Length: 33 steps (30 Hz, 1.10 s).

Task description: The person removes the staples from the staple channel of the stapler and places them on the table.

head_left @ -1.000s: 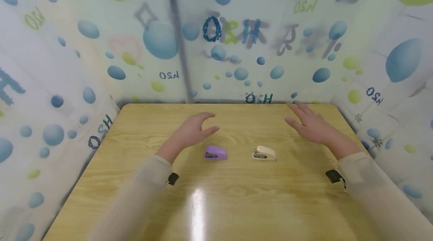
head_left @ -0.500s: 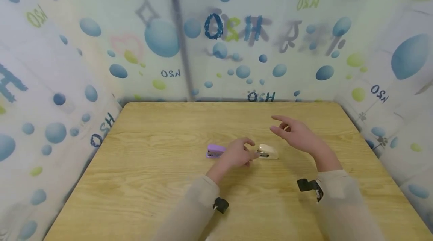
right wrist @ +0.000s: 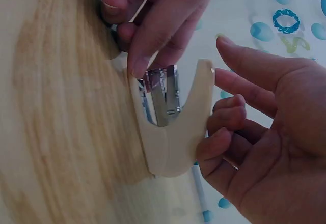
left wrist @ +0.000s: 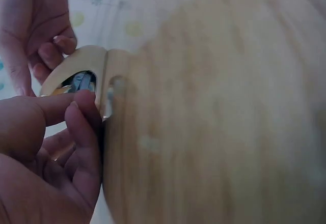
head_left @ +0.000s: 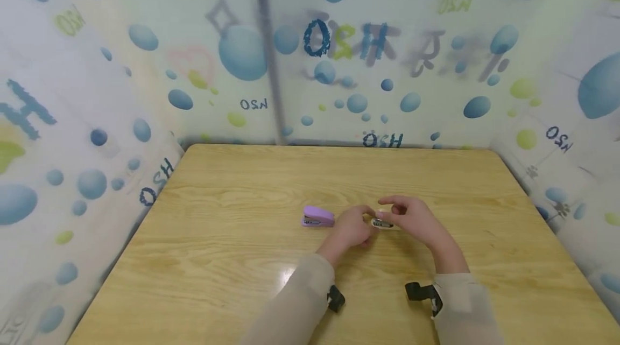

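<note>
A cream stapler [right wrist: 175, 140] rests on the wooden table, its top arm raised from the base and the metal staple channel showing. My left hand [head_left: 352, 226] pinches the front end of its base between thumb and fingers. Beside the raised arm is my right hand [head_left: 415, 220], its fingers loosely bent and its thumb apart from the stapler; whether a fingertip touches the arm I cannot tell. In the head view the hands cover much of the cream stapler. A purple stapler [head_left: 318, 216] stands just left of my left hand.
The wooden table [head_left: 218, 259] spreads out on all sides of the hands. Its far edge meets a pale curtain [head_left: 290, 65] printed with blue and green drops, which also encloses both sides. A dark wrist camera sits at each sleeve.
My left hand has moved right, past the purple stapler, to grip the cream stapler's front end. My right hand has come left and down to the cream stapler. The head view has shifted slightly.
</note>
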Each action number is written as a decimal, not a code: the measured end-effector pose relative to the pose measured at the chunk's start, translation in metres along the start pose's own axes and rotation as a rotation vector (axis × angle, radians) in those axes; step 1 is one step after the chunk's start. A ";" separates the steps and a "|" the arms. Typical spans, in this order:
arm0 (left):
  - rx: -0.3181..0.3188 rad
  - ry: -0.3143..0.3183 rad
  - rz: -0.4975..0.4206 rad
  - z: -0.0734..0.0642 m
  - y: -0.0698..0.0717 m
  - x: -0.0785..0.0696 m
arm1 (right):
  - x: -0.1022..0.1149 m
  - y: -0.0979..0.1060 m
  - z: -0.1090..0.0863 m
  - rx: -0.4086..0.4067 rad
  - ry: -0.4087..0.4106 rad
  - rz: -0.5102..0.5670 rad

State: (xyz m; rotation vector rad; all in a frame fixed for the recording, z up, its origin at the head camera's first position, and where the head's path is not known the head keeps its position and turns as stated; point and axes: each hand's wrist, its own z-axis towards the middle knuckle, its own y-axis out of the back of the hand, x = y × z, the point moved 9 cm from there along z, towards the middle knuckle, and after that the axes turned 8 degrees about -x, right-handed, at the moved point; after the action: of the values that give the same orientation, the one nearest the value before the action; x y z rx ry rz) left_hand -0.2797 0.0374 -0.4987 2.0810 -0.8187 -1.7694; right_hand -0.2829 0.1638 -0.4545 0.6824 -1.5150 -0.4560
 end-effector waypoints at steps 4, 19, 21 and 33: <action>-0.040 -0.011 0.089 0.003 0.000 -0.001 | -0.005 -0.002 0.000 -0.037 -0.020 0.013; -0.101 0.058 -0.030 0.004 0.000 0.007 | -0.003 -0.007 -0.002 -0.097 0.032 -0.100; -0.101 0.063 -0.034 0.004 -0.001 0.007 | -0.003 -0.007 -0.003 -0.109 0.029 -0.107; -0.127 0.075 -0.050 0.001 0.003 0.006 | -0.009 -0.007 -0.002 -0.141 0.000 -0.073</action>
State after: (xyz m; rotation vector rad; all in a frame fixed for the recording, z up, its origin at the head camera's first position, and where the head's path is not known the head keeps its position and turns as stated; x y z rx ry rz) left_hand -0.2809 0.0317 -0.5024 2.0876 -0.6220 -1.7093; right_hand -0.2800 0.1646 -0.4660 0.6286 -1.4459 -0.6126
